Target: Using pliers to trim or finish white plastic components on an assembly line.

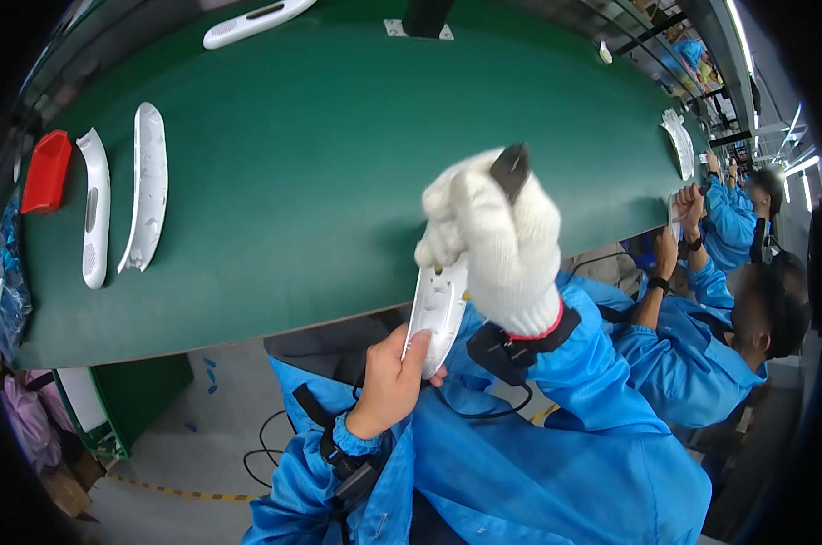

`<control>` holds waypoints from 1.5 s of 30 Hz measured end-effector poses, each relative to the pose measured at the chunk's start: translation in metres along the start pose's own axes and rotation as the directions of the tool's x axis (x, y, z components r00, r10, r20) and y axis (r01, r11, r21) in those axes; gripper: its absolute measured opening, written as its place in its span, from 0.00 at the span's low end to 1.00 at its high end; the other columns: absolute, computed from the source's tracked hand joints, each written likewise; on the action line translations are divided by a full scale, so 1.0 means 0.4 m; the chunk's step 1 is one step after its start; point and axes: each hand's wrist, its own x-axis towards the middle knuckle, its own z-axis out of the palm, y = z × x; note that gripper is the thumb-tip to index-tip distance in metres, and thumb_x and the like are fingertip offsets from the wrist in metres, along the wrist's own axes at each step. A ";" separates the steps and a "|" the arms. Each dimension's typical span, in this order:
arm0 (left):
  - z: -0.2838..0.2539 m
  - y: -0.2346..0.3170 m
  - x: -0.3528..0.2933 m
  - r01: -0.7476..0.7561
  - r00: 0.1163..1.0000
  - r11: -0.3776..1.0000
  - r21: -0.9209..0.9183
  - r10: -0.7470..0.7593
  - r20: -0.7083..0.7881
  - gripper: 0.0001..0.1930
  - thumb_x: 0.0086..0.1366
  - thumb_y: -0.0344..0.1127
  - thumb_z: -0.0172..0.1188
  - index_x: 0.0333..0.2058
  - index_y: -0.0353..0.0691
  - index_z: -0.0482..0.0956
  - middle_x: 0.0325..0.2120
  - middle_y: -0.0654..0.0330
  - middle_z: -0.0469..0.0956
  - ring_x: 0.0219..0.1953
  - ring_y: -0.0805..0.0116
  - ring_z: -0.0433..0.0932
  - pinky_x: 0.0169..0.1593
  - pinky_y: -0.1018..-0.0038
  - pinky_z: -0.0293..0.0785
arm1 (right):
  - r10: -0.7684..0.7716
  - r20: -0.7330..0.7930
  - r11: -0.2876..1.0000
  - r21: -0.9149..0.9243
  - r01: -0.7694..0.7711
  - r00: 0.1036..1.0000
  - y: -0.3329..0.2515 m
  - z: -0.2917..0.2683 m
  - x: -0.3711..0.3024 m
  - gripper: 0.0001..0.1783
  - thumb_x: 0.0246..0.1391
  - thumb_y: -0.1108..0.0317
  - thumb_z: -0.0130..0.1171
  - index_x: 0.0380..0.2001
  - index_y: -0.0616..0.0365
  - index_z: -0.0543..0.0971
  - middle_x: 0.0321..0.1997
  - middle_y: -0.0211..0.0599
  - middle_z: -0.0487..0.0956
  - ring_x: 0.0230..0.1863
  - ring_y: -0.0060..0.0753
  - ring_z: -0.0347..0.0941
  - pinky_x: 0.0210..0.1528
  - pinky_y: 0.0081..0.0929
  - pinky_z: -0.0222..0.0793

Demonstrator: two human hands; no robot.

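My bare left hand (391, 383) is closed on the lower end of a white plastic shell (438, 309), its thumb pressed against the hollow inner side. The long, curved shell tilts up and away from me, just off the table's near edge. Over its upper end is my right hand (497, 236), in a white knitted glove and clenched round a dark-handled tool (511, 171). Only the tool's dark end sticks out above the fist; its working end is hidden by the glove, so its kind does not show.
On the green table (293, 182), a white shell (147, 186), a slotted white piece (95, 209) and a red tray (46, 173) lie at left. Another slotted piece (261, 20) lies at the far side. Co-workers in blue (683, 354) sit along the right. A metal post (426, 16) stands at the back.
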 end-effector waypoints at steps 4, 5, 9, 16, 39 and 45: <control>0.003 0.015 0.016 -0.036 0.999 0.999 0.018 0.036 0.010 0.17 0.76 0.38 0.44 0.43 0.26 0.75 0.22 0.56 0.79 0.22 0.73 0.77 0.29 0.76 0.75 | 0.062 -0.001 0.998 -0.027 -0.062 0.998 0.036 -0.013 0.010 0.13 0.68 0.65 0.49 0.36 0.67 0.73 0.23 0.36 0.73 0.17 0.22 0.67 0.23 0.26 0.72; 0.000 0.008 0.013 -0.038 0.999 0.999 0.023 0.038 0.007 0.17 0.76 0.37 0.44 0.43 0.26 0.74 0.22 0.56 0.79 0.22 0.73 0.77 0.29 0.76 0.75 | 0.067 -0.003 0.998 0.000 -0.067 0.998 0.037 -0.013 0.008 0.13 0.68 0.64 0.50 0.36 0.66 0.73 0.22 0.36 0.73 0.17 0.22 0.67 0.23 0.26 0.72; 0.008 0.015 0.006 -0.029 0.999 0.995 0.100 0.032 -0.034 0.14 0.75 0.34 0.46 0.45 0.27 0.74 0.22 0.56 0.80 0.22 0.72 0.78 0.29 0.74 0.76 | -0.079 0.012 0.991 0.111 0.078 0.997 -0.009 -0.043 0.000 0.11 0.66 0.65 0.50 0.38 0.65 0.73 0.30 0.39 0.80 0.20 0.22 0.73 0.23 0.22 0.71; -0.010 0.156 -0.025 -0.295 0.823 0.210 0.932 0.552 0.136 0.25 0.53 0.21 0.58 0.53 0.31 0.76 0.17 0.56 0.74 0.18 0.63 0.76 0.26 0.69 0.71 | -0.029 -0.193 0.993 0.107 0.051 0.981 -0.022 -0.143 0.038 0.17 0.68 0.61 0.50 0.46 0.68 0.75 0.26 0.33 0.71 0.20 0.22 0.68 0.25 0.28 0.73; -0.321 0.541 0.295 -0.343 0.818 0.392 0.854 0.572 0.065 0.14 0.61 0.26 0.56 0.45 0.29 0.78 0.37 0.53 0.82 0.38 0.65 0.80 0.45 0.72 0.74 | 0.175 0.010 0.851 0.502 -0.156 0.985 0.101 -0.233 0.242 0.14 0.66 0.60 0.53 0.41 0.62 0.73 0.31 0.37 0.75 0.20 0.24 0.71 0.25 0.35 0.74; -0.515 0.712 0.497 -0.156 0.714 -0.001 0.988 0.691 0.114 0.13 0.60 0.29 0.55 0.42 0.33 0.82 0.35 0.47 0.83 0.39 0.48 0.81 0.47 0.64 0.75 | 0.220 0.007 0.844 0.499 -0.194 0.975 0.082 -0.231 0.235 0.14 0.67 0.60 0.52 0.41 0.62 0.73 0.32 0.37 0.74 0.20 0.25 0.70 0.25 0.35 0.73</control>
